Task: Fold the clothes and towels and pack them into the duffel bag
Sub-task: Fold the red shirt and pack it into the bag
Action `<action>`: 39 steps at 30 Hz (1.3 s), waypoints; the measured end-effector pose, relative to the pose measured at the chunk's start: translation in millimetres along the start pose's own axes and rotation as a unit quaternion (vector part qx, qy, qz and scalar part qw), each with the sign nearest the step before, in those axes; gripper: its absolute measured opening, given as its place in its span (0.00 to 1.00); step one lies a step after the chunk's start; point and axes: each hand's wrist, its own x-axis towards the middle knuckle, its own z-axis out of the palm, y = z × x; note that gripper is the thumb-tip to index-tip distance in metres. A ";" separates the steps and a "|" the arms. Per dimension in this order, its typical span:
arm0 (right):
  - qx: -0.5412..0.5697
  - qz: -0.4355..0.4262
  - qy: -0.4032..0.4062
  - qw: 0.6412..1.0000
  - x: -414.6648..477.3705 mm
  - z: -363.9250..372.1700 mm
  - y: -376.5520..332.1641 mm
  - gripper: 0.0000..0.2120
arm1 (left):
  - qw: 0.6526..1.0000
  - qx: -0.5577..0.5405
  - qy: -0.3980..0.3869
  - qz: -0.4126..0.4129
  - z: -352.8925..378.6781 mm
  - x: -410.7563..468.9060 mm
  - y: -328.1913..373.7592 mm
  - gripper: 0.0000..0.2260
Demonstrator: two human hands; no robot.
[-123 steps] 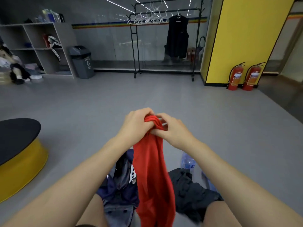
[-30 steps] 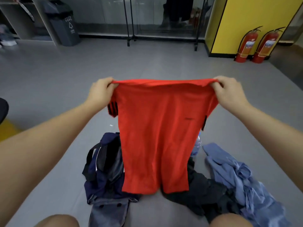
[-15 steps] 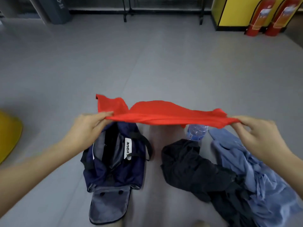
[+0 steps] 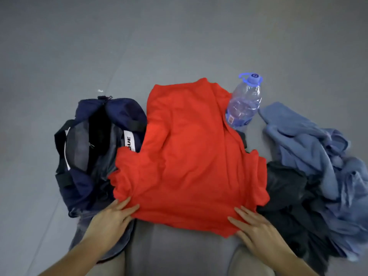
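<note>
Seen from above, a grey floor [image 4: 179, 36] fills the view. A red shirt [image 4: 189, 156] is spread flat at centre, w/ some wrinkles. Its hem end is farthest from the person and its wide end is nearest. Its left edge is draped over the side of the bag, and its right edge is laid over dark cloth.

To the right, a crumpled blue garment [image 4: 318, 156] is heaped on the floor, apart from the shirt. A navy duffel bag [image 4: 89, 146] is set to the left of the shirt, unzipped & gaping, w/ black straps and grey lining shown. Its grey end flap [image 4: 95, 242] is folded out toward the person. A black garment [image 4: 288, 196] is bunched btwn the shirt and the blue heap, touching both and partly covered by the shirt.

The left hand [image 4: 111, 218] is laid flat w/ fingers straight. Its fingertips are pressed on the shirt's near-left corner, and its wrist is over the bag flap. The right hand [image 4: 256, 230] is likewise flat, w/ fingers spread on the shirt's near-right corner. Nothing is gripped by either hand.

A clear plastic water bottle [image 4: 244, 102] w/ a blue cap stands just beyond the shirt's far-right edge, its base hidden by red cloth. A white label [image 4: 129, 143] w/ black letters is sewn on the bag, partly hidden by the shirt.
</note>
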 end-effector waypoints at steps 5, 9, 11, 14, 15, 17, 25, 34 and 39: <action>0.082 0.048 0.032 0.995 3.4 -14.5 -9.5 0.33 | 0.990 0.082 -0.091 -0.073 -7.9 -1.7 31.9 0.17; 0.154 0.129 0.252 0.947 8.6 -54.7 2.8 0.16 | 0.986 0.098 -0.087 -0.102 -51.8 19.1 90.6 0.19; 0.170 0.167 0.301 0.923 12.6 -63.1 12.2 0.10 | 0.990 0.099 -0.059 -0.081 -63.6 37.6 123.2 0.20; 0.213 0.240 0.296 0.900 32.4 -65.9 30.6 0.14 | 1.000 -0.022 0.012 -0.018 -46.8 77.1 172.3 0.20; 0.234 0.263 0.269 0.897 39.5 -62.9 35.9 0.16 | 0.996 -0.082 0.024 0.015 -36.5 89.7 189.1 0.20; 0.281 0.286 0.211 0.891 51.6 -54.4 49.3 0.19 | 0.982 -0.173 0.037 0.069 -15.9 114.7 222.7 0.23; 0.322 0.297 0.184 0.880 66.8 -56.2 97.0 0.25 | 0.991 -0.094 0.055 0.072 39.3 150.1 254.8 0.40; 0.367 0.319 0.199 0.851 82.4 -89.5 120.4 0.17 | 0.991 -0.077 0.062 0.095 43.5 148.5 243.3 0.43; 0.387 0.302 0.268 0.829 78.9 -95.3 110.0 0.07 | 0.975 -0.112 0.138 0.131 16.6 150.4 259.2 0.35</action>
